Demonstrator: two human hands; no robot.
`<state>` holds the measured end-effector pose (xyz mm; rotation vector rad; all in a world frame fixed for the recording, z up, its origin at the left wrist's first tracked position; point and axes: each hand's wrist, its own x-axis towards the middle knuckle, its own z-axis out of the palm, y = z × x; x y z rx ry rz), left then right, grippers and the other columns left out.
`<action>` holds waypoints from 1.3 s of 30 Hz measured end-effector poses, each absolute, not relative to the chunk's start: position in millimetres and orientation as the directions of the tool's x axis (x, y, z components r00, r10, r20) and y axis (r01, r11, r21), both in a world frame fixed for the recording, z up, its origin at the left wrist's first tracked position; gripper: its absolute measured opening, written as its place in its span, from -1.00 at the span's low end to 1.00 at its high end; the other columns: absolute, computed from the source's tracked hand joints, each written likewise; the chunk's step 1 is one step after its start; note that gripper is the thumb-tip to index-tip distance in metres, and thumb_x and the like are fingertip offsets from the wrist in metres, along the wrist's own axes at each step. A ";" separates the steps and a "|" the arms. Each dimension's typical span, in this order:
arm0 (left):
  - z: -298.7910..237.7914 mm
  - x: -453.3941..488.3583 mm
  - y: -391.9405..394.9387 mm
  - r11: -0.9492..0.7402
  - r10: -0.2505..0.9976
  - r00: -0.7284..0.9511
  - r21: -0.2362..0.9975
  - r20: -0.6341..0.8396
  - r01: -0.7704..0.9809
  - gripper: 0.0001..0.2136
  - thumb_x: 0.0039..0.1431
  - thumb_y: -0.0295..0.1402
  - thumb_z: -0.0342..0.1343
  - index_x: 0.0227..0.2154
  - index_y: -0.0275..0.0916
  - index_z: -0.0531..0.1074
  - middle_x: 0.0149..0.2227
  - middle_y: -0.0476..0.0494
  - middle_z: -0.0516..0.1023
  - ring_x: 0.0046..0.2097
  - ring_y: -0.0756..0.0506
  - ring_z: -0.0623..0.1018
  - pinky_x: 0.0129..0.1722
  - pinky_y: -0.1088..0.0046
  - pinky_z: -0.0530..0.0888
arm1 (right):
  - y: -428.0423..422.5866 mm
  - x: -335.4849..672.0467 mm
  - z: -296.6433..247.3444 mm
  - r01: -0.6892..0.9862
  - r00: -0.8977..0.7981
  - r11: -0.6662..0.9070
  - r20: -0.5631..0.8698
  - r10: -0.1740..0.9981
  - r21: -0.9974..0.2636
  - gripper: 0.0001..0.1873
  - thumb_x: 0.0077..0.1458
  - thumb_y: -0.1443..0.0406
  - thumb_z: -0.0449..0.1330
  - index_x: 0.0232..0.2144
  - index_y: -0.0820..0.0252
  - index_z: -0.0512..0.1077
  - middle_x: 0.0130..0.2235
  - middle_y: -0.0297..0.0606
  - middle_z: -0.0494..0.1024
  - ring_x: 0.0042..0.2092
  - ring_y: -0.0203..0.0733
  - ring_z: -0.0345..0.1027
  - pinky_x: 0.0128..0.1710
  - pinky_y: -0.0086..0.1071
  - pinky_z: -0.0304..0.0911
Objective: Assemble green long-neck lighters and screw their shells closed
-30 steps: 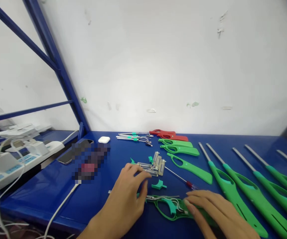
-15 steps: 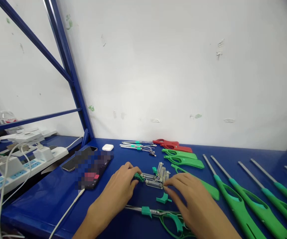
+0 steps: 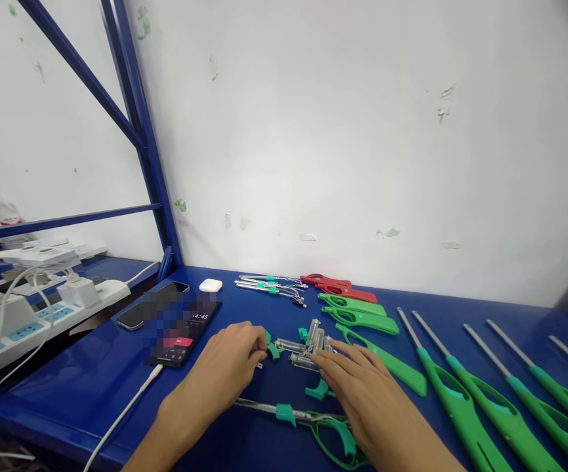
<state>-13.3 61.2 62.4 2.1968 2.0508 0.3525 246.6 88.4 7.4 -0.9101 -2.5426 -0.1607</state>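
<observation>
My left hand (image 3: pixel 237 351) has its thumb and fingers closed together at a small green plastic trigger (image 3: pixel 273 350); the grip itself is partly hidden. A small pale bit lies under these fingertips. To the right, a cluster of clear lighter fuel tanks (image 3: pixel 292 346) lies on the blue table. My right hand (image 3: pixel 360 377) reaches over the tanks' right side, fingers stretched out, fingertips touching or just above them. Another green trigger (image 3: pixel 317 389) sits by its thumb. Closer to me lies an opened lighter (image 3: pixel 330 432), its metal tube and wires exposed, partly covered by my right hand.
Green lighter shells (image 3: pixel 382 354) and red shells (image 3: pixel 343 287) lie behind the right hand. Several assembled lighters (image 3: pixel 466 406) fill the right side. Metal tubes with wires (image 3: pixel 264 286) lie at the back. Phones (image 3: pixel 185 334), a white case (image 3: pixel 210 285) and a power strip (image 3: pixel 48 321) are leftward.
My left hand has drawn slightly left, away from the tanks, and the green trigger at its fingers now shows more. My right hand has shifted slightly left over the tanks, its fingers straighter.
</observation>
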 end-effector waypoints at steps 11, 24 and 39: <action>60.6 -13.6 62.8 -0.085 0.996 0.088 0.251 -0.001 0.964 -0.79 0.27 -0.59 0.13 -0.34 -0.15 0.57 -0.23 -0.09 0.65 -0.16 -0.19 0.61 -0.25 0.39 0.29 | 90.9 247.3 4.6 0.649 -0.697 0.760 0.423 0.580 0.028 -0.33 0.10 0.64 0.13 0.15 0.02 0.53 0.12 -0.26 0.70 0.21 0.22 0.53 0.14 0.13 0.46; 48.0 -18.0 64.9 -0.149 0.989 0.144 0.276 0.038 0.950 -0.81 0.33 -0.57 0.08 -0.32 -0.17 0.51 -0.22 -0.11 0.61 -0.16 -0.20 0.56 -0.22 0.35 0.25 | 95.0 240.5 -1.4 0.660 -0.657 0.748 0.539 0.528 0.070 -0.59 0.16 0.53 0.29 -0.03 -0.02 0.56 -0.18 -0.32 0.74 -0.05 0.04 0.61 0.00 -0.12 0.37; 62.2 -0.2 65.2 -0.277 0.957 0.177 0.548 0.229 0.790 -0.78 0.39 -0.38 0.03 -0.25 -0.18 0.60 -0.20 -0.14 0.64 -0.14 -0.20 0.59 -0.11 0.29 0.38 | 89.7 235.5 -0.5 0.769 -0.534 0.637 0.596 0.599 0.048 -0.66 0.06 0.60 0.29 -0.21 0.12 0.62 -0.24 -0.17 0.65 -0.23 0.07 0.58 -0.09 -0.06 0.48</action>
